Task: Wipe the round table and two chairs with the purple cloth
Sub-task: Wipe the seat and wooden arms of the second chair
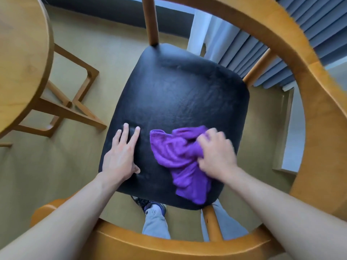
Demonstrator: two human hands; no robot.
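While the right hand [216, 154] bunches the purple cloth [180, 160] in curled fingers at five o'clock on the black chair seat [178, 87], the left hand [122, 154] lies flat at seven o'clock, fingers straight and spread. At ten o'clock stands the round wooden counter [20, 59].

Bare black seat [178, 87] ahead of both hands, hemmed by curved wooden backrest [308, 76].

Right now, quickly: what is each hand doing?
Left hand: open, fingers straight, resting flat on the black seat.
Right hand: closed, gripping the purple cloth.
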